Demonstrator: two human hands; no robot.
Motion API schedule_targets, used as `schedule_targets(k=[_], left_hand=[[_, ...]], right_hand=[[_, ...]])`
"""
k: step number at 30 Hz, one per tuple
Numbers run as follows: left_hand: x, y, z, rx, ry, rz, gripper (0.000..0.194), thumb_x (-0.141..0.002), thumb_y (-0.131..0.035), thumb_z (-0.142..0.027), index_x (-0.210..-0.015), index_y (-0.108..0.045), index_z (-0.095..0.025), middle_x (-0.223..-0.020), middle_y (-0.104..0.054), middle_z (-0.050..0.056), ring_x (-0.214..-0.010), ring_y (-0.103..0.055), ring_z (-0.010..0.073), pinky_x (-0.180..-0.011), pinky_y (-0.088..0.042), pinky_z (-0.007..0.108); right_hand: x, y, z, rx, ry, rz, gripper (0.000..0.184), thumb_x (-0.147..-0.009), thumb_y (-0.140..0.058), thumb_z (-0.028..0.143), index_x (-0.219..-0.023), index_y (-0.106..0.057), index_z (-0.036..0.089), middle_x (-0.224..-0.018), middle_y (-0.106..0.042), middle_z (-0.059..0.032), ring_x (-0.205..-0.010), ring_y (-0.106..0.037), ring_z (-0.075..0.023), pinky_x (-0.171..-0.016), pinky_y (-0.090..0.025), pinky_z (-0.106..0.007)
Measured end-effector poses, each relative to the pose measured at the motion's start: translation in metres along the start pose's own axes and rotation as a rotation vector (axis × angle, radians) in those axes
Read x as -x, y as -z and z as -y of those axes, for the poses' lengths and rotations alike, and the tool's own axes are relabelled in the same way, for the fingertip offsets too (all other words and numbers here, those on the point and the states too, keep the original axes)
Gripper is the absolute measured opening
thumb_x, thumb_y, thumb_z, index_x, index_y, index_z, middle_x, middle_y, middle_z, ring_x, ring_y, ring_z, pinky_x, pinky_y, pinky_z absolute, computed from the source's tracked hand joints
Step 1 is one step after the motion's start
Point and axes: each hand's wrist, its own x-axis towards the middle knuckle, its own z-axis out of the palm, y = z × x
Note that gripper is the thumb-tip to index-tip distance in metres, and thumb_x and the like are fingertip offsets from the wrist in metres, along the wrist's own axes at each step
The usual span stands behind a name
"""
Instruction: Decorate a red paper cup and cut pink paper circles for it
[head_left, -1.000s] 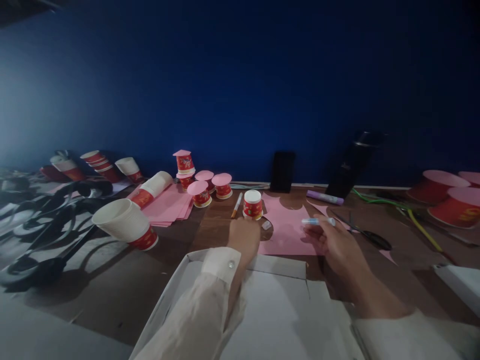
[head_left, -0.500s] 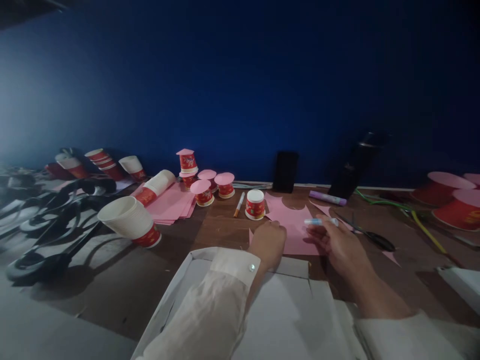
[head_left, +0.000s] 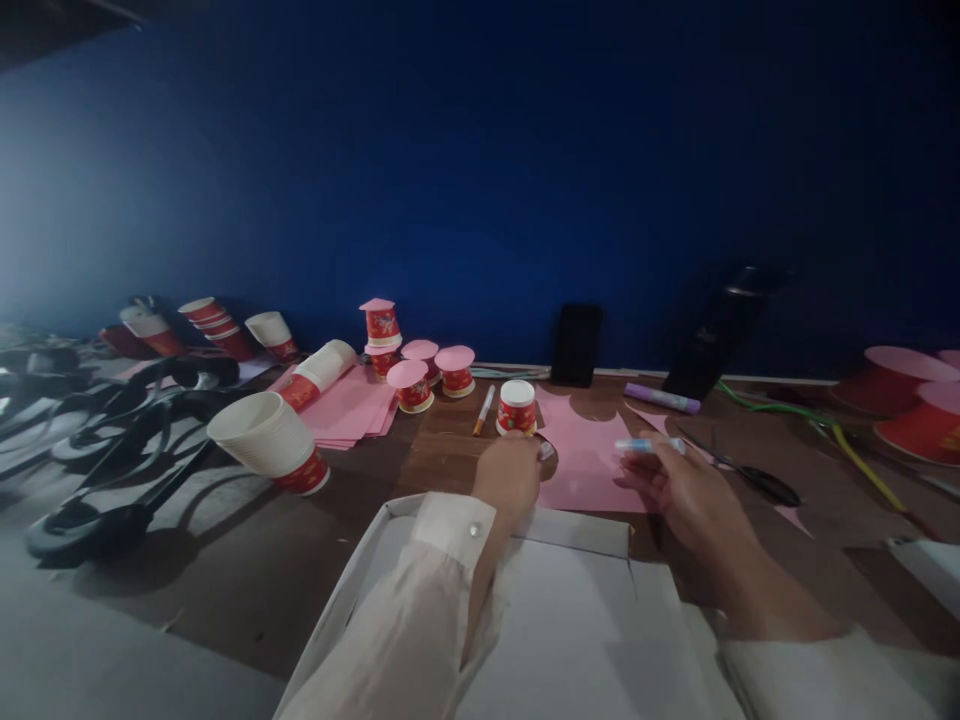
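Beyond both hands rises a dark blue wall (head_left: 480, 200), with the brown tabletop (head_left: 436, 460) beneath them and a white cardboard box (head_left: 577, 620) nearer, cut off below. Scallop-cut pink paper (head_left: 589, 465) lies between the hands. The left hand (head_left: 508, 475), fingertips hidden and grip impossible to tell, sits just before an upturned paper cup (head_left: 517, 408); the right hand (head_left: 688, 492) pinches a slim blue-and-white tube (head_left: 631, 445).

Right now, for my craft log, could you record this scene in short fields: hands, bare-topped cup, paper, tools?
Left hand: just in front of bare-topped cup; grip hidden
Right hand: holding slim blue-and-white stick
Bare-topped cup: red, upside down
Pink paper: far edge cut in scallops
Scissors: right of pink paper
Purple tube: beyond right hand
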Motion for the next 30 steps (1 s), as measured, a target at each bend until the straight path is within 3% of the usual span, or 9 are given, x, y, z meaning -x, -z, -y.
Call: schedule_targets(k=[4,7,9,12,16,20,26,30], left_hand=[[-0.002,-0.005,-0.001,0.017,0.096,-0.134,0.02,-0.096,-0.052,-0.017,-0.105,-0.069,-0.018,-0.118,-0.07,0.013,-0.111,-0.067,0.0262,-0.092,-0.051,0.035],[-0.005,-0.001,0.0,0.085,0.239,-0.3,0.018,-0.095,-0.061,-0.024,-0.111,-0.064,-0.019,-0.12,-0.068,0.013,-0.116,-0.065,0.0278,-0.096,-0.05,0.037],[-0.011,-0.001,0.006,0.157,0.3,-0.431,0.033,-0.089,-0.071,-0.03,-0.118,-0.06,-0.018,-0.125,-0.065,0.015,-0.122,-0.061,0.0301,-0.103,-0.047,0.04],[-0.026,-0.007,0.019,0.282,0.248,-0.565,0.068,-0.078,-0.083,-0.032,-0.136,-0.051,-0.016,-0.137,-0.06,0.019,-0.138,-0.051,0.0346,-0.113,-0.039,0.046],[-0.046,-0.018,0.033,0.468,0.199,-0.561,0.092,-0.07,-0.088,-0.034,-0.148,-0.043,-0.015,-0.15,-0.052,0.023,-0.146,-0.044,0.0381,-0.12,-0.031,0.051],[-0.053,-0.02,0.035,0.561,0.154,-0.581,0.085,-0.073,-0.084,-0.037,-0.148,-0.048,-0.017,-0.148,-0.058,0.019,-0.143,-0.049,0.0354,-0.121,-0.031,0.049],[-0.053,-0.016,0.035,0.631,0.043,-0.609,0.04,-0.079,-0.079,-0.033,-0.115,-0.068,-0.018,-0.118,-0.074,0.01,-0.116,-0.066,0.0271,-0.107,-0.046,0.043],[-0.046,-0.01,0.03,0.638,0.084,-0.694,0.041,-0.078,-0.08,-0.03,-0.115,-0.066,-0.017,-0.119,-0.072,0.01,-0.118,-0.063,0.026,-0.108,-0.045,0.043]], right_hand=[[0.001,-0.001,0.003,0.054,-0.045,0.003,0.016,-0.081,-0.077,0.034,-0.091,-0.072,0.023,-0.084,-0.077,-0.0055,-0.078,-0.076,-0.0232,-0.065,-0.069,-0.036],[0.004,-0.003,0.008,0.087,-0.052,0.004,0.01,-0.082,-0.075,0.03,-0.088,-0.073,0.021,-0.085,-0.077,-0.0057,-0.077,-0.076,-0.0206,-0.063,-0.068,-0.029],[0.004,-0.005,0.009,0.086,-0.073,-0.007,0.008,-0.084,-0.073,0.029,-0.085,-0.073,0.021,-0.083,-0.077,-0.0056,-0.075,-0.075,-0.0185,-0.063,-0.067,-0.026],[0.002,-0.006,0.008,0.049,-0.09,-0.032,0.008,-0.083,-0.074,0.029,-0.083,-0.072,0.021,-0.079,-0.077,-0.0045,-0.073,-0.074,-0.0175,-0.064,-0.067,-0.025],[-0.002,-0.004,0.004,0.041,-0.075,-0.027,0.009,-0.079,-0.076,0.028,-0.081,-0.072,0.021,-0.078,-0.077,-0.0037,-0.073,-0.075,-0.0181,-0.063,-0.067,-0.027],[-0.003,-0.003,0.003,0.034,-0.077,-0.013,0.016,-0.078,-0.079,0.033,-0.085,-0.071,0.022,-0.077,-0.076,-0.0026,-0.071,-0.075,-0.0187,-0.064,-0.067,-0.029],[-0.005,-0.005,0.001,0.039,-0.089,-0.041,0.007,-0.081,-0.075,0.029,-0.083,-0.071,0.024,-0.076,-0.077,-0.0029,-0.066,-0.074,-0.019,-0.059,-0.066,-0.029],[-0.005,-0.005,0.003,0.055,-0.124,-0.06,0.004,-0.08,-0.074,0.026,-0.083,-0.07,0.024,-0.075,-0.077,-0.0039,-0.063,-0.073,-0.0202,-0.055,-0.066,-0.032]])
